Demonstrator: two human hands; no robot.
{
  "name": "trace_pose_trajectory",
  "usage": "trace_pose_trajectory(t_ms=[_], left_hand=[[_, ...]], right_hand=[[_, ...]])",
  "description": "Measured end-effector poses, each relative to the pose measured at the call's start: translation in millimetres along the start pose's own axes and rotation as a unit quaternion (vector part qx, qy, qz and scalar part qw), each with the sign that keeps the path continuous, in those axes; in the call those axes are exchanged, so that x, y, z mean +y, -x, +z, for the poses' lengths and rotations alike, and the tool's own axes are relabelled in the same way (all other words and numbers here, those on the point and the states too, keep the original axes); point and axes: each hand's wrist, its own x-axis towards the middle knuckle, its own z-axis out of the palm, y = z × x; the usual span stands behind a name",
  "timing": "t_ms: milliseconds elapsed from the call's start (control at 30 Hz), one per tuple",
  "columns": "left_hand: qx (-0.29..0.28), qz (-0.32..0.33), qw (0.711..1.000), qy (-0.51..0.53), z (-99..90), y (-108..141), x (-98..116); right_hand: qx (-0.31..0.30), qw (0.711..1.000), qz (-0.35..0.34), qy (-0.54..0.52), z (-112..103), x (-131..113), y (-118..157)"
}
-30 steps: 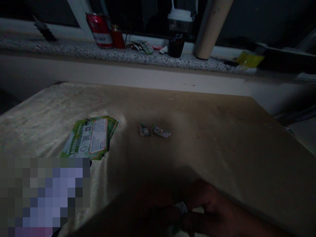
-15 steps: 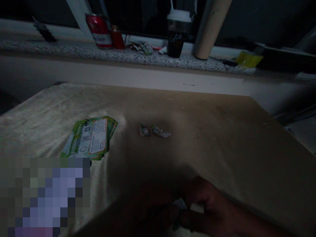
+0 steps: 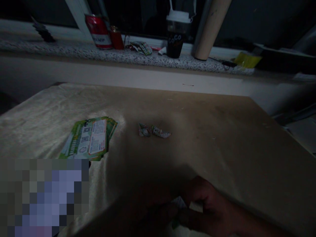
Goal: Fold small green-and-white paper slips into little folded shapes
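Observation:
In deep shadow at the bottom of the view, my left hand (image 3: 150,210) and my right hand (image 3: 209,207) meet over a small piece of pale paper (image 3: 184,205), pinched between the fingers of both. Its shape is hard to make out in the dark. Farther out on the tan table (image 3: 222,131) lie two small folded paper pieces (image 3: 154,130) side by side. A fanned stack of green printed leaflets (image 3: 90,138) lies to the left of them.
A speckled stone ledge (image 3: 74,49) runs behind the table with a red can (image 3: 98,29), a dark cup with a white lid (image 3: 176,33), a cardboard tube (image 3: 209,29) and a yellow packet (image 3: 248,59). A blurred-out patch covers the bottom left corner.
My fingers have shifted slightly on the small paper, and more of its pale surface shows by my right hand. The view has tilted a little. Nothing on the table has moved.

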Motion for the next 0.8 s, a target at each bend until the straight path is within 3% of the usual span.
trace_pose_trajectory(t_ms=[167,367,800], left_hand=[[-0.001,-0.009,1.0,0.012,1.5,-2.0,1.6],[0.024,-0.027,0.999,0.01,3.7,7.8,-12.0],[-0.024,-0.015,0.999,0.024,1.5,10.9,-19.0]], right_hand=[[0.001,1.0,0.008,-0.007,0.3,-0.4,-1.1],[0.015,1.0,-0.018,-0.016,0.8,-0.5,-2.1],[-0.03,0.999,-0.017,-0.013,1.0,-1.9,0.2]])
